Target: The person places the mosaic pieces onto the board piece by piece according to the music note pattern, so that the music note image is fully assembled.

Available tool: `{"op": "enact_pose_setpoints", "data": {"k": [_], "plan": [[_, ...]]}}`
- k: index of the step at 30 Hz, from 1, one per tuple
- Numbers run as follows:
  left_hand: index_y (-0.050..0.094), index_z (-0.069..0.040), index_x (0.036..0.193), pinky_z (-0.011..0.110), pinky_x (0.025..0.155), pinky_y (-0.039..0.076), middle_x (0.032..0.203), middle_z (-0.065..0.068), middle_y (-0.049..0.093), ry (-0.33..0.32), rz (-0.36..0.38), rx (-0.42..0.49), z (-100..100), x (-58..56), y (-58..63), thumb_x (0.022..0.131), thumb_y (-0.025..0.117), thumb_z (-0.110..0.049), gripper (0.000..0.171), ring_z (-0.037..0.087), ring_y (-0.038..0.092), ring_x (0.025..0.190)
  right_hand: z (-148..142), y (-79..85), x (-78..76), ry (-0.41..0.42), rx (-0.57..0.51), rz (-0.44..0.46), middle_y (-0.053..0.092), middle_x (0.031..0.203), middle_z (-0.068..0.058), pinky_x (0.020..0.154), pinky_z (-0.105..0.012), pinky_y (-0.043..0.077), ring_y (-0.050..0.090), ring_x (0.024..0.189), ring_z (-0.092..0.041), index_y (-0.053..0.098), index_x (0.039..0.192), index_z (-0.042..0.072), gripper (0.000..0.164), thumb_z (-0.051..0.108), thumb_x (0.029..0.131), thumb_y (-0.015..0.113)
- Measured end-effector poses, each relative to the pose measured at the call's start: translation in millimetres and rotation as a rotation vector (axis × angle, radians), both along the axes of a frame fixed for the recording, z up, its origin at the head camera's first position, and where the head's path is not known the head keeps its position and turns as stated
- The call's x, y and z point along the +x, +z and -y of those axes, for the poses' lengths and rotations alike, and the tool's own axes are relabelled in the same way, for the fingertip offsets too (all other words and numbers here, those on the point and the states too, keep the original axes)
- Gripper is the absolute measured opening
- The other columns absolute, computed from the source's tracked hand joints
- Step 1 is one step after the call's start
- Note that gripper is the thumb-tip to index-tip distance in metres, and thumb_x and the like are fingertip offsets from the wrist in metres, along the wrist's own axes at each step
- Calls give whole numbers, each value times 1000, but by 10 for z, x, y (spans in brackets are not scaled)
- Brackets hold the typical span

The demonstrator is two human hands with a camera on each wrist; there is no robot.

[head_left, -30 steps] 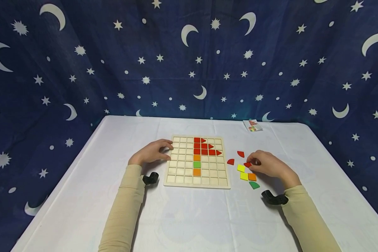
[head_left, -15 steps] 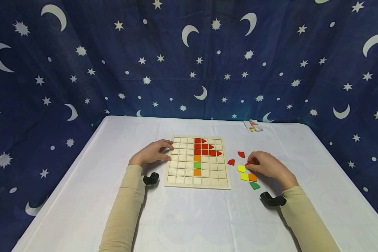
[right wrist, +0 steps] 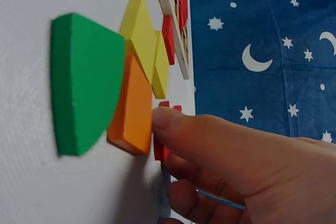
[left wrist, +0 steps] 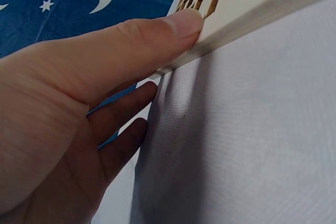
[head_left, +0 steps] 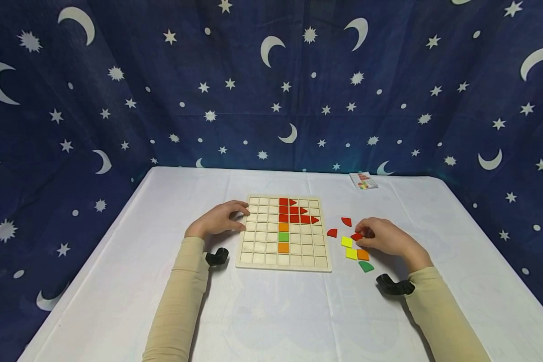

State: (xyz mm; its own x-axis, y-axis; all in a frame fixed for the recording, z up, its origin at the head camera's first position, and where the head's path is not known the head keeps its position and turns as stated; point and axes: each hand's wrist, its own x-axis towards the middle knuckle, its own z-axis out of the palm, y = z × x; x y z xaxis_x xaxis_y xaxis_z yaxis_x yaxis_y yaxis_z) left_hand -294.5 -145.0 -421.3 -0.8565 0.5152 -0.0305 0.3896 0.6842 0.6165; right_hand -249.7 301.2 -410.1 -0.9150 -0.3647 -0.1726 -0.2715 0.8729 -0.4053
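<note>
A pale wooden grid board (head_left: 258, 246) lies mid-table, holding red squares and triangles (head_left: 294, 210) above a column of orange, green and orange squares. My left hand (head_left: 217, 218) rests at its left edge, thumb (left wrist: 184, 23) on the border and fingers fairly straight. To the right of the board, my right hand (head_left: 386, 236) pinches a red tile (head_left: 356, 236) between thumb and fingers, low over the table; the fingers partly hide it. Beside it lie two red quarter-round tiles (head_left: 346, 221), two yellow tiles (head_left: 346, 242), an orange tile (right wrist: 137, 108) and a green quarter-round tile (right wrist: 86, 85).
A small printed card (head_left: 363, 181) with a coloured pattern lies at the table's back right. White cloth covers the table (head_left: 271, 311), and a dark blue curtain (head_left: 235, 125) with moons and stars hangs behind. A black wrist mount (head_left: 394, 285) sits on each forearm.
The right hand shifts slightly left, then back, while its fingers tilt and turn the red tile. The left hand and the board stay in place.
</note>
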Motion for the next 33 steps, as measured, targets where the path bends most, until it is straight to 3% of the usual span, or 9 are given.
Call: {"op": "enact_pose_setpoints", "data": {"k": [7,22,33], "plan": [[66,-7,120,44,116,29,146,12,47,11,9,3,-11,11,5,83,79,-18,40,31,37,139,-27,11,10,14,-5,2,60,85,1,74,-32,50,52,78,-17,67,101,6,20,15,86,75],[66,-8,120,44,116,28,146,12,46,-2,8,-4,2,-11,8,83,79,-20,41,31,36,139,-5,23,3,10,9,-42,60,86,1,75,-34,52,52,79,-18,67,103,6,22,18,86,75],[66,-8,120,45,116,28,147,12,46,-1,9,-10,7,-5,-2,84,78,-20,40,31,36,140,-6,-1,-13,13,7,-11,60,88,0,76,-33,52,52,80,-18,68,108,5,28,20,85,76]]}}
